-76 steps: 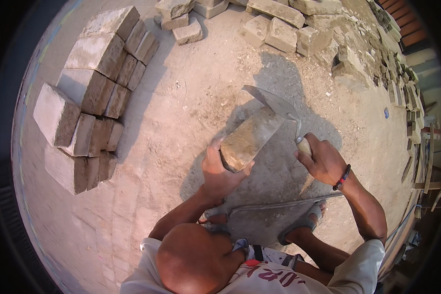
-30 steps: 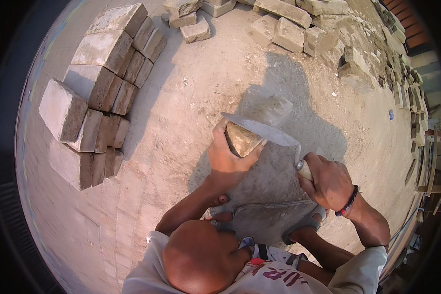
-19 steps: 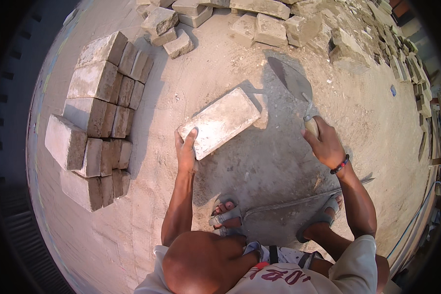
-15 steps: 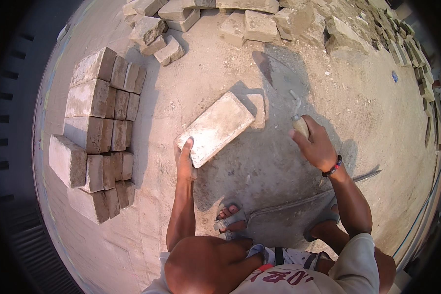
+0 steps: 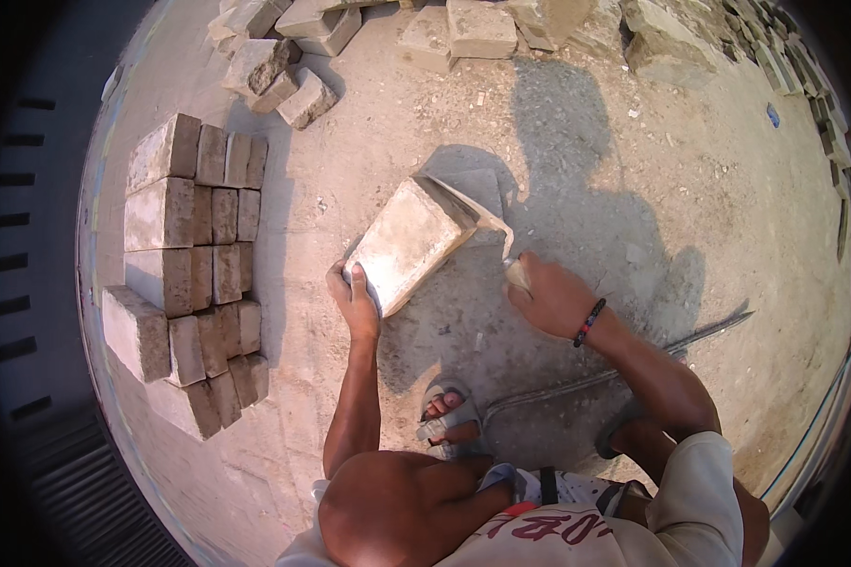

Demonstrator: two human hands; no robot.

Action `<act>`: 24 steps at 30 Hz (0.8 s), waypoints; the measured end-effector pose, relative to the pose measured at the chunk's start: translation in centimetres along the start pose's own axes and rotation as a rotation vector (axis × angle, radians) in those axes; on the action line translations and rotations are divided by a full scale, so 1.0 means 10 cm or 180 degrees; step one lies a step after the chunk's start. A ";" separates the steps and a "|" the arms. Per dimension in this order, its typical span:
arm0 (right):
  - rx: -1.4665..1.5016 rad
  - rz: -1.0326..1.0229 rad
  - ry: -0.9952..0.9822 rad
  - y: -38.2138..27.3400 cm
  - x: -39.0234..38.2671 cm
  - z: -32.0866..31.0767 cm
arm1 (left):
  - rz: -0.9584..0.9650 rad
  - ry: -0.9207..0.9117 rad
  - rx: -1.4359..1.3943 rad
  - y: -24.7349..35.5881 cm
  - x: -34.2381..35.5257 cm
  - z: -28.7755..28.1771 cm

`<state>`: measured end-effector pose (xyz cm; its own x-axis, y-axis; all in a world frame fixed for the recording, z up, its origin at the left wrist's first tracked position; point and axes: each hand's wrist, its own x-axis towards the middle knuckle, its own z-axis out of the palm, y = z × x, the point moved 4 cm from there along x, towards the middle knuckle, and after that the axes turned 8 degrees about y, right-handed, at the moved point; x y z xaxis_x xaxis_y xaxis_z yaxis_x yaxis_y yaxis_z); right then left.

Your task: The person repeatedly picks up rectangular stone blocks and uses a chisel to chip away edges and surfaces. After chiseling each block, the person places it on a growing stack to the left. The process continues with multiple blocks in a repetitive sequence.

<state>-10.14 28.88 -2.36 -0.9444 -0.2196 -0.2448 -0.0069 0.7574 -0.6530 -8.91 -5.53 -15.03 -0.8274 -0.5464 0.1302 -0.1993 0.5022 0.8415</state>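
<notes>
My left hand [image 5: 355, 300] grips the near end of a pale, dusty brick [image 5: 408, 241], with the thumb along its upper face. The brick is held tilted above the ground, its far end pointing up and right. Closed around the light handle of a trowel is my right hand [image 5: 560, 300], with a dark beaded bracelet at the wrist. The trowel blade [image 5: 465, 202] lies along the far end of the brick and seems to touch it. Partly hidden behind the brick, a flat block [image 5: 482, 187] rests on the ground in shadow.
To the left stands a neat stack of bricks [image 5: 180, 213]. Loose bricks [image 5: 307, 99] and broken blocks [image 5: 667, 47] lie along the far side. A long thin dark bar [image 5: 624, 364] lies on the sandy ground beside my sandalled foot [image 5: 449, 416].
My right hand has swung the trowel left and down, bringing its blade from over the ground to the brick's far end. The brick has tipped more steeply in my left hand.
</notes>
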 end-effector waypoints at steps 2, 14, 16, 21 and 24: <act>-0.0011 0.0168 0.0054 0.06 0.03 -0.08 | 0.0624 -0.0132 0.0257 0.29 -0.04 0.07; 0.0719 0.0572 0.0143 0.04 -0.24 -0.40 | 0.0885 -0.1826 0.0120 1.23 0.26 0.24; 0.0789 0.0546 0.0522 0.01 -0.36 -0.53 | -0.0464 -0.1694 -0.1361 1.08 0.26 0.15; 0.0467 -0.0437 0.0466 -0.25 -0.58 -0.42 | -0.2830 -0.1866 -0.4901 0.74 -0.06 0.08; -0.0085 -0.1783 0.0152 -0.52 -0.66 -0.12 | -0.2889 -0.1916 -0.5654 0.53 -0.06 0.00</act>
<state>-4.31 27.12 3.51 -0.8080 -0.5650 0.1673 -0.5193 0.5485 -0.6554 -9.48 -2.49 -10.64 -0.9108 0.2097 -0.3557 -0.2533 -0.9641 0.0802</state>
